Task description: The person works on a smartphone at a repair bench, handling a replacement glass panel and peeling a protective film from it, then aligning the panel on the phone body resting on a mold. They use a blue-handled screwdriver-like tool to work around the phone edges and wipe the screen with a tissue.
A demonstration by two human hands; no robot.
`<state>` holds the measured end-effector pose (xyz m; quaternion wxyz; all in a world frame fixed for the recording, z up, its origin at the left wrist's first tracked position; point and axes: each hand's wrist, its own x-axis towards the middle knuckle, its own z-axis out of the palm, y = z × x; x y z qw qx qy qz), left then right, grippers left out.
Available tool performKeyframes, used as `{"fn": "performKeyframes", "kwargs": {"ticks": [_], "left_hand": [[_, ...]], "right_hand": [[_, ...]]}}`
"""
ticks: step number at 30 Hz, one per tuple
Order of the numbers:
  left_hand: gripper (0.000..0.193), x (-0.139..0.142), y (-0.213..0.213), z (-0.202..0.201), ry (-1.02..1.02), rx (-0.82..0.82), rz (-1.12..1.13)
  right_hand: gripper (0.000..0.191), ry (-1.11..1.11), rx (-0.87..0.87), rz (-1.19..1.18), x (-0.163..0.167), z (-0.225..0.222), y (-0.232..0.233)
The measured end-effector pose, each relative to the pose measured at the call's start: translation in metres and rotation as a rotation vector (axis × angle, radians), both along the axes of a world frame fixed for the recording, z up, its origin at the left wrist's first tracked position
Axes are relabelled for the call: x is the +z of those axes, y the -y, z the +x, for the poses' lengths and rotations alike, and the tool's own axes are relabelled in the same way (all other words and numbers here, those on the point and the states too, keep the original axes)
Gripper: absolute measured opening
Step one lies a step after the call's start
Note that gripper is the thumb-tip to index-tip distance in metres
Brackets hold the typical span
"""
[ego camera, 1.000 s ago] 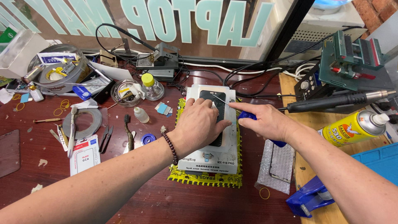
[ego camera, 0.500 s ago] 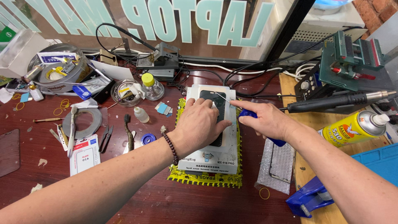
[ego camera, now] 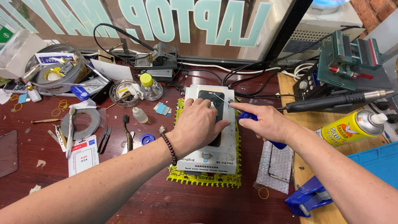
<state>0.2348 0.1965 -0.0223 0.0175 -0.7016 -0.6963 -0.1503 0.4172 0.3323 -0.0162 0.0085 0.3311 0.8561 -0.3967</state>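
Note:
A dark phone (ego camera: 212, 101) lies flat on a white box-shaped device (ego camera: 209, 159) that sits on a yellow mat (ego camera: 199, 177). My left hand (ego camera: 200, 123) rests palm down on the phone, fingers spread over its lower half. My right hand (ego camera: 267, 123) grips a blue-handled tool (ego camera: 248, 117) whose thin metal tip reaches the phone's upper part. A bead bracelet (ego camera: 169, 148) circles my left wrist.
Left of the device lie a tape roll (ego camera: 81, 120), tweezers, small bottles (ego camera: 140, 115) and a glass dish (ego camera: 124, 92). At right are a yellow spray can (ego camera: 352, 126), a hot-air handle (ego camera: 340, 101), a green vise (ego camera: 348, 58), a bubble-wrapped part (ego camera: 277, 166) and a blue dispenser (ego camera: 309, 197).
My right hand has shifted slightly left with the tool tip closer over the phone. The left hand stays pressed on the phone.

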Motion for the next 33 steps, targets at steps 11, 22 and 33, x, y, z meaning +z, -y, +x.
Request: {"fn": "performKeyframes", "kwargs": {"ticks": [11,22,33], "left_hand": [[0.05,-0.0027,0.0002,-0.0014,0.0,-0.007,0.001],[0.05,-0.0003,0.001,-0.0013,0.003,-0.008,0.006],[0.05,0.0015,0.0,-0.0003,0.003,-0.005,-0.004]], "right_hand": [[0.064,0.016,-0.01,-0.012,-0.0055,-0.0038,0.0037],[0.062,0.008,-0.049,-0.026,-0.0048,-0.0019,-0.0018],[0.06,0.008,-0.092,-0.053,-0.0008,-0.0006,0.002]]}}
